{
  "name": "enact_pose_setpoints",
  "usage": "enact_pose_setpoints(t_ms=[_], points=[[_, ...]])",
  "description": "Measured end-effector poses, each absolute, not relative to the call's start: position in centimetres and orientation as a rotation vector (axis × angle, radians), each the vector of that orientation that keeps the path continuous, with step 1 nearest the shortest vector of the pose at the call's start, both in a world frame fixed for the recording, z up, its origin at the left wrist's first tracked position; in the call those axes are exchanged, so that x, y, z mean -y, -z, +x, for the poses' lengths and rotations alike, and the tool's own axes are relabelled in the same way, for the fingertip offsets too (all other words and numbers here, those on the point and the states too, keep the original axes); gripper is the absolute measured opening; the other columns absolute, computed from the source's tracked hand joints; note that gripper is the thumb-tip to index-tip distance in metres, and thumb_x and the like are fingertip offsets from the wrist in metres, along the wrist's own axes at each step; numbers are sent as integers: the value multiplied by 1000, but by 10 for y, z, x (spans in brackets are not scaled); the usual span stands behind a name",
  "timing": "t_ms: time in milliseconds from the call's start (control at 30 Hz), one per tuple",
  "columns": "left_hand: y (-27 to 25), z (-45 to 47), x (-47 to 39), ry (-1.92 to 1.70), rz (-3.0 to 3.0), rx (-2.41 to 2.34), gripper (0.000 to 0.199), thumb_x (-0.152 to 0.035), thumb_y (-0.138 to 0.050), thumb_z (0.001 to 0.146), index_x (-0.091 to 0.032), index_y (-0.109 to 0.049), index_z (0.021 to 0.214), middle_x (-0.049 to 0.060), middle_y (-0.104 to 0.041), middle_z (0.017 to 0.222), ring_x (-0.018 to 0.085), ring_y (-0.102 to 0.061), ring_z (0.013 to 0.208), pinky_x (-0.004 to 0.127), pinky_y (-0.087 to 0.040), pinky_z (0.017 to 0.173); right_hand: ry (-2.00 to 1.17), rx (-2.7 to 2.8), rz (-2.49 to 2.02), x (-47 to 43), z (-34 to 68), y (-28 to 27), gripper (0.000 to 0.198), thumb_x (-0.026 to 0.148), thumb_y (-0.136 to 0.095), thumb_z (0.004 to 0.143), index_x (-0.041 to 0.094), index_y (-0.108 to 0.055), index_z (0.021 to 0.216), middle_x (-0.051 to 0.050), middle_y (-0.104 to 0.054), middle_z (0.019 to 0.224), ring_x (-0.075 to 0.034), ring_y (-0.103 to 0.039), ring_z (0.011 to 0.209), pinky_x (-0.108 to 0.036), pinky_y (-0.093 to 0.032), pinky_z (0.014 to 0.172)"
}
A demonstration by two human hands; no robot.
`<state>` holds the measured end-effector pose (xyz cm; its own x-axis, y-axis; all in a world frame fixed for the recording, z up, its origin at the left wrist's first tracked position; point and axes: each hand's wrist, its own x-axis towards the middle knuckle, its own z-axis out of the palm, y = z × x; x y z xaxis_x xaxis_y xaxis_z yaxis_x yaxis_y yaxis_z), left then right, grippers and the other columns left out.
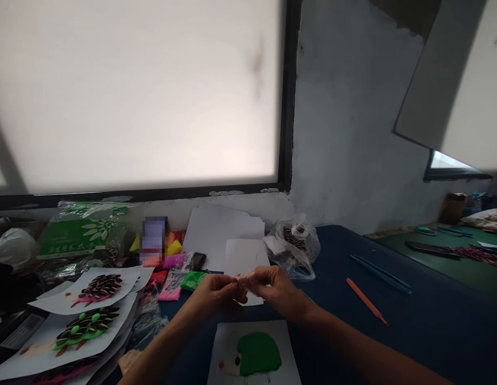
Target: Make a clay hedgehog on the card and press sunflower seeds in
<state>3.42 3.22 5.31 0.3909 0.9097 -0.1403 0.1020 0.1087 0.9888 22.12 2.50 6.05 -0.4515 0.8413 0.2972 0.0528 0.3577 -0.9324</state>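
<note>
Both of my hands are raised above the near edge of a sheet of white paper. Between them is a small, crinkled clear plastic wrapper (245, 277). My left hand (222, 291) pinches one side of it, with fingers curled in. The other side is gripped by my right hand (278, 290), thumb against forefinger. Whatever the wrapper contains is too small to make out. Below my hands lies a white card (228, 342) with a hedgehog picture: a green clay body (259, 353), a pale face, a dark eye and a brown nose.
Finished-looking hedgehog cards (101, 289) covered in seeds are stacked at left. Coloured clay packets (170, 289) lie beyond my left hand. A plastic bag of seeds (294, 240) sits behind my right hand. An orange tool (366, 302) and blue tweezers (380, 274) lie at right.
</note>
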Motion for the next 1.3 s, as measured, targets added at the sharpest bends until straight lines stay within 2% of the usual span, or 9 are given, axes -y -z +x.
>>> enact_pose_setpoints(t_ms=[167, 300, 533, 700, 933, 1133, 1300], points=[[-46, 35, -37, -817, 1328, -1045, 64, -71, -82, 47, -13, -69, 69, 5, -72, 70, 17, -67, 58, 26, -53, 57, -1142, 1765, -795, -28, 218, -55, 33, 47, -64, 83, 18, -71, 68, -3, -63, 74, -17, -55, 69, -31, -45, 67], [-44, 35, -37, -827, 1309, -1016, 67, -73, -81, 48, -13, -70, 75, 7, -74, 77, 19, -70, 61, 27, -54, 59, -1140, 1775, -817, -28, 218, -53, 31, 46, -68, 82, 18, -71, 69, -3, -66, 74, -19, -61, 73, -32, -49, 70], [-47, 35, -32, -802, 1309, -934, 56, -59, -87, 55, -13, -75, 84, 8, -76, 86, 20, -71, 76, 30, -56, 75, -903, 1839, -921, -25, 221, -52, 18, 30, -70, 83, 19, -74, 70, -5, -67, 80, -21, -62, 77, -32, -47, 71], [-43, 39, -33, -843, 1308, -916, 48, -51, -92, 48, -14, -72, 73, 3, -73, 71, 16, -67, 66, 26, -54, 68, -755, 1915, -918, -24, 219, -47, 16, 26, -67, 86, 19, -76, 74, -5, -67, 80, -20, -62, 73, -30, -46, 67], [-45, 36, -35, -844, 1313, -957, 47, -53, -88, 53, -14, -72, 74, 1, -70, 67, 12, -60, 53, 24, -47, 55, -603, 1973, -904, -26, 222, -48, 19, 29, -66, 91, 21, -77, 78, -3, -66, 79, -17, -61, 73, -28, -44, 67], [-52, 37, -30, -819, 1329, -920, 55, -64, -83, 57, -12, -72, 73, 2, -67, 70, 11, -56, 56, 24, -44, 58, -584, 2042, -884, -25, 222, -48, 26, 32, -61, 95, 22, -77, 78, -2, -66, 77, -16, -61, 72, -26, -45, 65], [-50, 38, -30, -880, 1329, -889, 55, -66, -81, 60, -14, -67, 68, 2, -65, 67, 12, -55, 57, 24, -43, 58, -504, 2057, -879, -27, 223, -44, 19, 28, -60, 94, 22, -76, 85, -4, -65, 83, -17, -60, 72, -28, -44, 66]])
